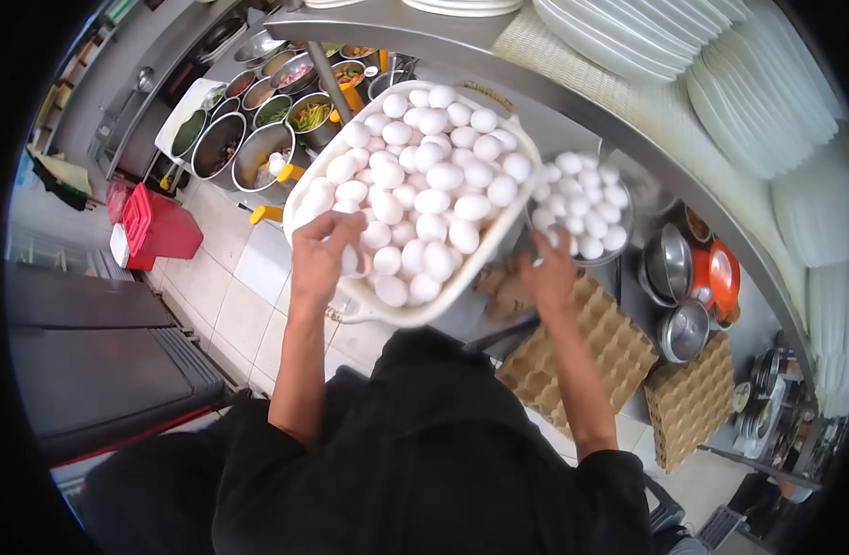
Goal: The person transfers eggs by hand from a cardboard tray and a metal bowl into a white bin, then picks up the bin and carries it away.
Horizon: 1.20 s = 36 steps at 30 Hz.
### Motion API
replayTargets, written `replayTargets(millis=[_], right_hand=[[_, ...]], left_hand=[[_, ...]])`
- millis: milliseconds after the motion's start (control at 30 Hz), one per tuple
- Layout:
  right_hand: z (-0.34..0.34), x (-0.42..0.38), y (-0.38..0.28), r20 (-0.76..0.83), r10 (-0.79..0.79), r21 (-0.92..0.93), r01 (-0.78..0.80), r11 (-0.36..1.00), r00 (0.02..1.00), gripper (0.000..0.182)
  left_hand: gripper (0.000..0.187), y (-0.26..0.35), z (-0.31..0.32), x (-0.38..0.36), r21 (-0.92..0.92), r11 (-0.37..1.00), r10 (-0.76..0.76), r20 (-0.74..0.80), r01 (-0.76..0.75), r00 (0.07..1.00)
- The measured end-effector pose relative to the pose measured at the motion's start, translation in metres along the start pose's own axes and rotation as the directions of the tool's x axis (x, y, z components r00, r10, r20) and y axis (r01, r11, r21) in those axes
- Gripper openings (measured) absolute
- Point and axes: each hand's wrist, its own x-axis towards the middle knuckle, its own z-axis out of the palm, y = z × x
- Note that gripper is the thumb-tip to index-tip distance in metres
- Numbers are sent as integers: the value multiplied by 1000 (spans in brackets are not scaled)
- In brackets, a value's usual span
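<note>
The white basin is the biggest thing before me, heaped with eggs; I cannot see what supports it, so a push on its rim could perhaps tip it. To its right lies a cardboard tray, below a metal bowl also filled with eggs. My left hand seems curled around one egg; too hard a squeeze could crack it. My right hand, fingers bent, is beside the bowl; whether it holds something, I cannot tell.

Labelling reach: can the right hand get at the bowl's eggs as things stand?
Probably yes: the right hand is at the near edge of the bowl, and nothing appears to cover its eggs.
</note>
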Motion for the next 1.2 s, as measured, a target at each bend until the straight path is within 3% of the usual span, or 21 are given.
replayTargets(millis=[133, 233, 333, 367, 467, 567, 633, 667, 700, 733, 767, 800, 867, 1067, 1200], right_hand=[[17, -29, -21, 226, 15, -4, -14, 1000, 974, 52], [19, -14, -45, 311, 205, -103, -181, 978, 928, 63], [25, 13, -52, 439, 367, -186, -316, 930, 820, 67], [28, 18, -53, 468, 400, -195, -350, 916, 788, 67], [49, 18, -42, 422, 373, -187, -324, 927, 826, 66], [55, 10, -25, 344, 321, -48, -324, 945, 882, 60], [49, 2, -2, 370, 214, 250, -319, 914, 904, 56], [45, -3, 10, 370, 160, 389, -309, 868, 915, 53], [33, -6, 16, 507, 199, 605, -511, 610, 838, 53], [12, -9, 16, 639, 179, 703, -663, 258, 748, 53], [-8, -10, 11, 741, 102, 671, -730, -128, 663, 53], [-23, -11, 2, 677, -4, 709, -654, -266, 736, 58], [-36, -12, 1, 580, -196, 646, -592, -482, 791, 64], [-57, -7, -27, 562, -282, 517, -596, -614, 778, 65], [-55, -1, -43, 571, -291, 527, -615, -586, 767, 66]], left_hand=[[18, -7, -18, -2, 93, 996, 22, -46, -18, 999], [18, -3, -20, -9, 84, 996, -19, -93, 27, 995], [18, -4, -24, -11, 109, 993, -36, -92, 46, 995], [18, -6, -25, -10, 124, 991, -36, -91, 47, 995], [19, -10, -25, -9, 154, 988, -19, -77, 31, 997], [20, -4, -27, -12, 186, 982, -24, -94, 42, 995], [20, -1, -29, -13, 135, 989, -38, -101, 52, 994], [21, -1, -33, -12, 74, 996, -41, -95, 49, 995], [22, -2, -36, -12, 13, 999, -46, -89, 47, 995], [23, -2, -37, -12, 7, 998, -56, -75, 57, 996], [24, -2, -37, -11, 0, 998, -63, -59, 63, 996], [25, -2, -36, -10, -7, 998, -69, -43, 69, 997], [27, -3, -34, -8, -25, 996, -85, 8, 85, 996], [30, -1, -27, 2, -67, 984, -156, 122, 165, 980], [33, 0, -33, 9, -164, 971, -140, 207, 175, 968]])
